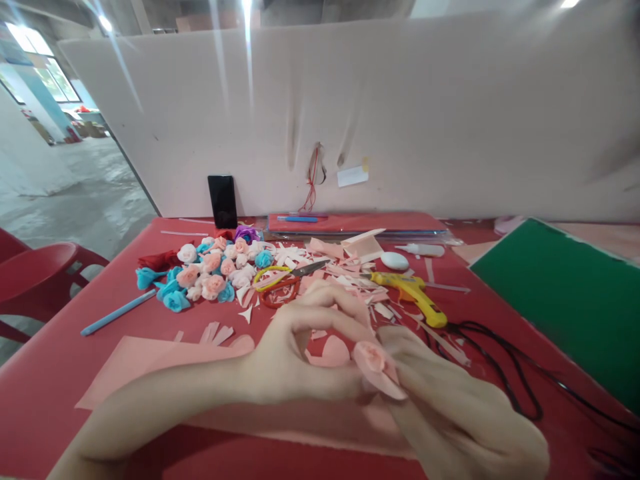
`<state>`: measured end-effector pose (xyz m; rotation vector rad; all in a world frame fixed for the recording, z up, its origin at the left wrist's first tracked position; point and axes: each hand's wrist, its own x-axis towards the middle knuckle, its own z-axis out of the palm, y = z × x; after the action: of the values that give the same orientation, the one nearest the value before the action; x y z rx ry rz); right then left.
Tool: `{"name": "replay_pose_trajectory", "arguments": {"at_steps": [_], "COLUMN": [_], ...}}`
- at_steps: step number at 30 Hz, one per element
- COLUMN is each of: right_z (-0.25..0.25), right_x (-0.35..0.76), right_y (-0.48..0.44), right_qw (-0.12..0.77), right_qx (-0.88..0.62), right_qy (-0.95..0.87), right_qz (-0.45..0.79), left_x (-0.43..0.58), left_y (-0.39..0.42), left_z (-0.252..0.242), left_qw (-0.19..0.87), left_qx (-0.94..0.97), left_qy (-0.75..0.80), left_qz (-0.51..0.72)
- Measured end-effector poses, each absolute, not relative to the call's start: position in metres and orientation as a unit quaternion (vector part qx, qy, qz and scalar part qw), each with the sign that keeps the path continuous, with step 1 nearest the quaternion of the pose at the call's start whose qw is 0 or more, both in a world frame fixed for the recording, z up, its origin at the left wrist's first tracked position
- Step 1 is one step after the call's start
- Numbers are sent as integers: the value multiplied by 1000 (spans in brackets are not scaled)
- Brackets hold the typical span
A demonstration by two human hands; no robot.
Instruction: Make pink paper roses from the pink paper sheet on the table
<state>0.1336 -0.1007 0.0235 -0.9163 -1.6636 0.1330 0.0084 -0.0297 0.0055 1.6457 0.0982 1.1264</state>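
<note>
A pink paper flower [373, 363] with layered petals is pinched between both hands near the front of the table. My left hand [305, 347] curls round from the left, its thumb and fingers closed at the flower's edge. From the right, my right hand [445, 400] grips the same flower with bent fingers; its base is hidden behind the fingers. Under my arms lies a large sheet of pink crepe paper [135, 367]. Loose pink petal pieces [335, 351] show between and beyond the hands. Scissors [277, 283] with yellow and orange handles rest just behind them.
Finished paper flowers [213, 267] are heaped at left. Paper scraps cover the middle. A yellow glue gun [413, 293] with a black cord, a white oval object [395, 261] and a green board [565, 300] lie right. A phone [223, 201] leans against the white panel.
</note>
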Motion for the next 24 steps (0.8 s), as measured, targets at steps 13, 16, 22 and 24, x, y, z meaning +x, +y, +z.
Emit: {"name": "replay_pose_trajectory", "arguments": {"at_steps": [13, 16, 22, 24], "right_z": [21, 18, 13, 14], "right_x": [141, 142, 142, 143], "right_y": [-97, -97, -96, -96], "right_qw": [503, 487, 515, 505], "right_qx": [-420, -433, -438, -437], "right_qy": [-736, -718, -672, -676], "right_qz": [171, 245, 302, 312], "left_x": [1, 0, 1, 1], "left_y": [-10, -6, -11, -13], "left_z": [15, 15, 15, 15], "left_qw": [505, 494, 507, 508], "left_qx": [758, 767, 751, 751], "left_qy": [-7, -20, -14, -5], "left_qz": [412, 410, 423, 422]}}
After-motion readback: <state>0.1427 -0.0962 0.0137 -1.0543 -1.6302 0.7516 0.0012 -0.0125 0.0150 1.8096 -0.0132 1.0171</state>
